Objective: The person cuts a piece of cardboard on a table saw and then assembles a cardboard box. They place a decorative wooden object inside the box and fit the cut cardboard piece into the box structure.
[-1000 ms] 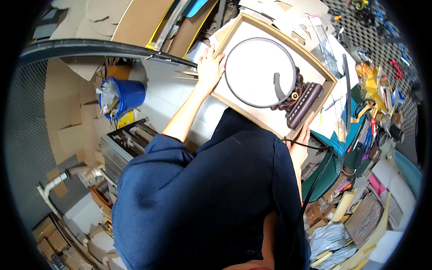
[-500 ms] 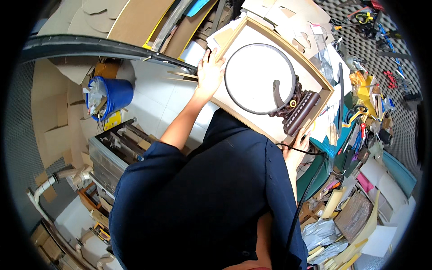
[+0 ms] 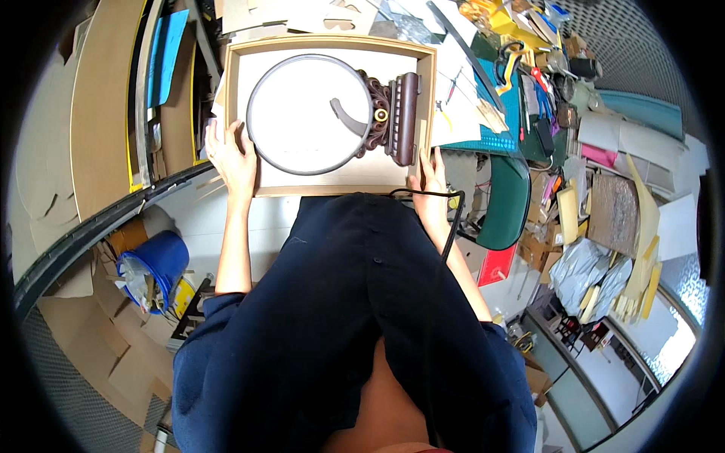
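Left hand [image 3: 234, 157] and right hand [image 3: 430, 185], fingers loosely spread, hold the box [image 3: 332, 189] at its near corners; between and beyond them, the hoop [image 3: 306, 174] and dark stand [image 3: 405, 118] already lie inside, apparently settled, the top uncovered with nothing closed over it

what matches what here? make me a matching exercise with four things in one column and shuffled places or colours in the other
Column one
1. bucket
2. right hand
3. stand
4. left hand

Column two
A. by the tray's near right corner
B. dark brown, inside the tray
C. by the tray's near left corner
D. blue, at the picture's left

Right pairs: 1-D, 2-A, 3-B, 4-C
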Available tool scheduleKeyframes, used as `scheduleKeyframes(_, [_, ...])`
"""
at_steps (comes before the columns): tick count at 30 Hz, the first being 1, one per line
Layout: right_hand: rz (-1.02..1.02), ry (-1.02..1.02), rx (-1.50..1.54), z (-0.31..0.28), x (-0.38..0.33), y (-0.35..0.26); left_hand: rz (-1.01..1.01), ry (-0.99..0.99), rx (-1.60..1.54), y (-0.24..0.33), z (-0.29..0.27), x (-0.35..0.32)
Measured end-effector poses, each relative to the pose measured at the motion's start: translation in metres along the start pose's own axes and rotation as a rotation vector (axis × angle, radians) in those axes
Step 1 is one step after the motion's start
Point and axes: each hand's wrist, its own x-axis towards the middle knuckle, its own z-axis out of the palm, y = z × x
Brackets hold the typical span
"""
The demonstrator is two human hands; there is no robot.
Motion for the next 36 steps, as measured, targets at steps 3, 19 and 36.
scheduleKeyframes(3, [-0.002,-0.068,0.076,-0.01,-0.004,0.012,0.059,-0.1,-0.224,0.051,-0.007,0.009])
scheduleKeyframes(19, [0.036,-0.12,0.515,-0.006,0.0,0.041,0.269,-0.824,-0.424,0.262,0.082,-0.008])
scheduleKeyframes(36, [0.076,-0.337,0.408,-0.021,0.011,0.051,0.137,-0.812,-0.34,0.29,0.082,0.0])
